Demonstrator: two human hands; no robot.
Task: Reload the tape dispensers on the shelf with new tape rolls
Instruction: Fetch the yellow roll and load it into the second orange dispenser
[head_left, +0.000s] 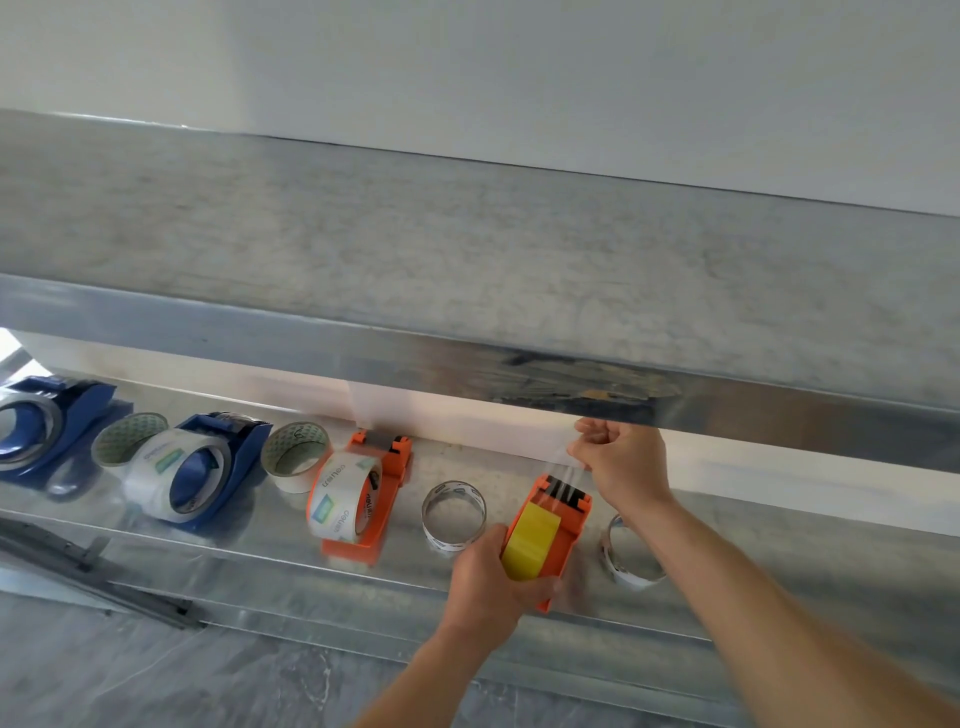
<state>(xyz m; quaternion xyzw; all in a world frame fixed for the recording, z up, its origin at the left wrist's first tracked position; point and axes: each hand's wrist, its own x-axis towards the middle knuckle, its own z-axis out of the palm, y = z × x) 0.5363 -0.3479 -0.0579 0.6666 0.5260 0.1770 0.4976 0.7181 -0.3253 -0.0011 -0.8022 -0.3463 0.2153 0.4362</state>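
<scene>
Pinching tape (565, 469), right hand (626, 462); left (488, 577) gripping dispenser (570, 525)

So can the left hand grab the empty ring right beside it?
Probably yes, once it lets go: the left hand is busy holding the orange dispenser, but the empty ring sits close with nothing between them.

Left grip (488, 577) clasps low; right grip (623, 457) pinches just beyond.

Left hand (493, 577): grips orange dispenser (558, 525) holding yellow roll (531, 545).
Right hand (623, 460): pinches clear tape strip (563, 470).
Shelf (311, 566): second orange dispenser (363, 499), two blue dispensers, loose rolls.
</scene>
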